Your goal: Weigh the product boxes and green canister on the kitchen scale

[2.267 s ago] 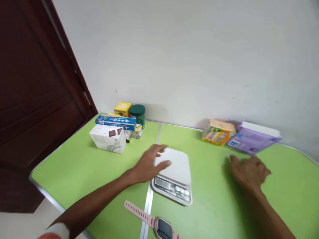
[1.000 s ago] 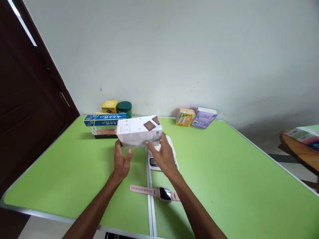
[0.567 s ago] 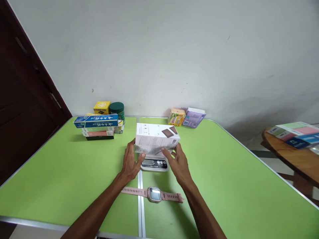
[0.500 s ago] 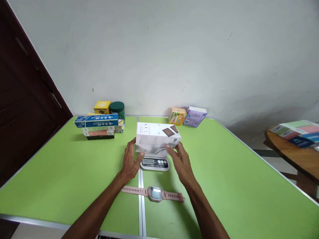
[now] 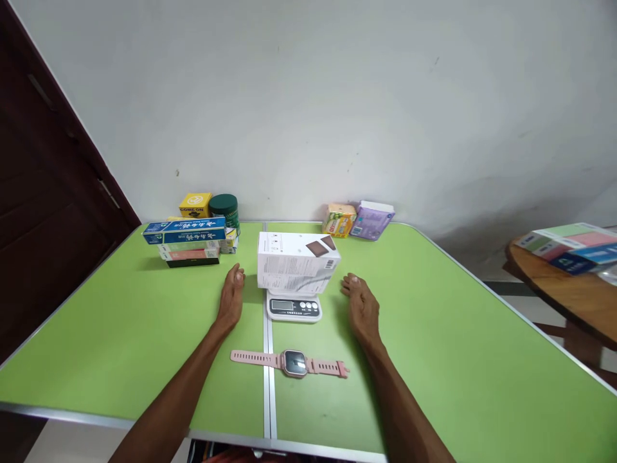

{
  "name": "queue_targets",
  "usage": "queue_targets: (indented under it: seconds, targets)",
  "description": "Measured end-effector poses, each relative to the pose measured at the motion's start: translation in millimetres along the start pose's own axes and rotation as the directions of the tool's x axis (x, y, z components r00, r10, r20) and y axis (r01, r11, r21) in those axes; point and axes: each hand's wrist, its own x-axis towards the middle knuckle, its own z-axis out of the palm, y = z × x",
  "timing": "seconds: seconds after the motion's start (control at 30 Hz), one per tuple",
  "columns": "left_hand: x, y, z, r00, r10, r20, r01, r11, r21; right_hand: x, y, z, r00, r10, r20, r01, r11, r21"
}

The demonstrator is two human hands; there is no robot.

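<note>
White box [image 5: 297,262], probably light and stiff, wants gripping by its ends—left hand [image 5: 231,297], right hand [image 5: 362,308] empty, apart!

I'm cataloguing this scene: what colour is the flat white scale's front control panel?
The control panel is black, with round white buttons, seen in the head view.

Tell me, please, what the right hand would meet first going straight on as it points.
The right hand would probably meet the orange packet; depth is unclear, so it might brush the white box first.
</note>
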Motion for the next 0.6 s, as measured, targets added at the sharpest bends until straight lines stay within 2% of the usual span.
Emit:
queue_targets:
  seconds: [0.2,0.3,0.43,0.53,0.6]
  targets:
    - [-4,3,-1.5,0.999,0.025,0.023,-0.026,0.998,0.052,-1,1,-1,1.0,-0.012,0.015,0.012,0.999,-0.03]
    - [-9,9,-0.7,0.991,0.12,0.065,-0.127,0.983,0.13,-7,-5,3,0.998,-0.052,0.03,0.054,0.997,-0.061]
    - [-21,22,9.3,0.922,0.341,0.185,-0.379,0.892,0.247,-22,-21,17,0.968,-0.222,0.115,0.227,0.973,-0.032]
    - [-28,31,19.4,0.887,0.388,0.251,-0.445,0.865,0.233,-31,-29,28,0.924,-0.335,0.184,0.338,0.941,0.017]
    - [-30,37,25.4,0.874,0.398,0.278,-0.461,0.86,0.219,-32,-32,29,0.926,-0.333,0.179,0.33,0.943,0.046]
